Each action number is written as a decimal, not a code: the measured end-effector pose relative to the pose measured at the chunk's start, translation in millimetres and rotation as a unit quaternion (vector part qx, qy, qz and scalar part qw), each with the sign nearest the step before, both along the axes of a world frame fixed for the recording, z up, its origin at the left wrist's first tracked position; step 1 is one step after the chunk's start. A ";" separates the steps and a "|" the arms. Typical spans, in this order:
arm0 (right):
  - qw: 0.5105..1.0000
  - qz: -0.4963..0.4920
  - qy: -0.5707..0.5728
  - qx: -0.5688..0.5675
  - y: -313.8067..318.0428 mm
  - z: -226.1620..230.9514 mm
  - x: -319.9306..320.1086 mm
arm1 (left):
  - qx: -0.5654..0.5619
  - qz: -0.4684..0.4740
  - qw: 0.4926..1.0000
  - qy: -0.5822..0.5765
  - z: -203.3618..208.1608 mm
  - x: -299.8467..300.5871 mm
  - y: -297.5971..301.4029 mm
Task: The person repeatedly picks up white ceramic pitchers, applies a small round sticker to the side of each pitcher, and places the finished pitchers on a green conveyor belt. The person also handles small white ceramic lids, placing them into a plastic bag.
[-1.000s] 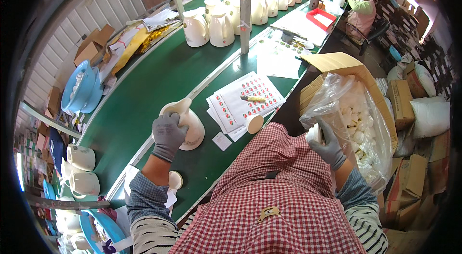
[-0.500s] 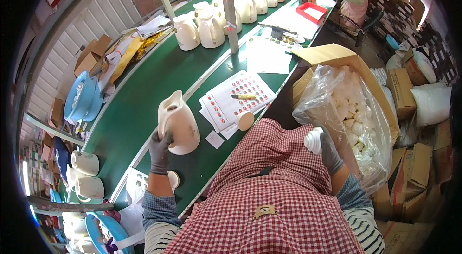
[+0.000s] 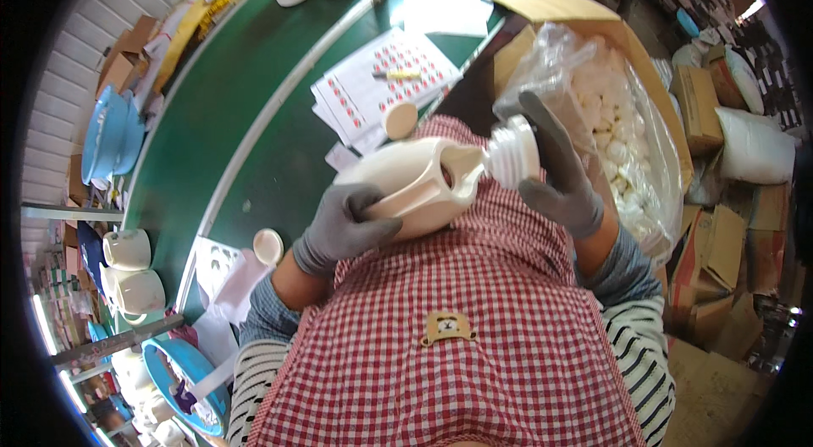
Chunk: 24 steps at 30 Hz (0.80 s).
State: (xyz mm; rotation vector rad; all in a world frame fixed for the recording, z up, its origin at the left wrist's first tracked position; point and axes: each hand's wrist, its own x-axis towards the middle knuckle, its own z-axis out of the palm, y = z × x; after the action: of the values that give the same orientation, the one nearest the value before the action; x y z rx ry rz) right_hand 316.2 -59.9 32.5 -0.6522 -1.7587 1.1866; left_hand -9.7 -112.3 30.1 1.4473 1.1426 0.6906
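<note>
While a pale-blue plastic basin [image 3: 106,138] sits at the far left beyond the long green-topped bench [image 3: 199,134], a round cream-coloured lid [image 3: 268,246] rests on the bench's near side. Next comes the left grip [image 3: 343,227], in a grey glove, closed on the handle side of a glossy cream-white pitcher [image 3: 385,166]. The pitcher is tipped well over above the red-and-white checked apron [image 3: 423,295], its open mouth turned right. It seems best to keep this hold firm, since the smooth body could roll in the glove. To its right, a white ribbed plastic stopper [image 3: 510,155] faces the mouth, ribbed end first; whether the two touch cannot be told. The right grip [image 3: 569,180], also grey-gloved, holds the stopper by its broad outer end, thumb below and fingers above. Lining stopper and mouth up on one axis before pressing or turning should keep the ribs from catching crookedly. Farthest right stands a brown cardboard box [image 3: 671,129] holding more white pieces [image 3: 614,151].
</note>
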 end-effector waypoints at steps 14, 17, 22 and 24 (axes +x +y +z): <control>0.950 0.068 -0.209 0.220 10.3 -18.5 -25.1 | 0.043 -0.043 0.997 -0.037 -3.8 2.2 5.5; 0.944 0.088 -0.212 0.237 16.9 -15.6 -29.2 | 0.052 -0.052 0.997 -0.036 -7.2 -2.7 8.2; 0.911 0.147 -0.280 0.266 25.0 -4.0 -27.5 | 0.069 -0.093 0.993 -0.013 -10.6 -8.2 12.7; 0.890 0.168 -0.296 0.302 30.0 -3.3 -27.9 | 0.044 -0.077 0.996 -0.033 -12.0 -5.7 12.0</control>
State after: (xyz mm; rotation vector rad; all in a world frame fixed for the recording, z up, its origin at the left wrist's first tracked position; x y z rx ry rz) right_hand 288.3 -29.9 29.2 -0.3459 -2.6836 0.5873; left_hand -15.5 -100.3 18.0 1.5575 0.9488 0.6817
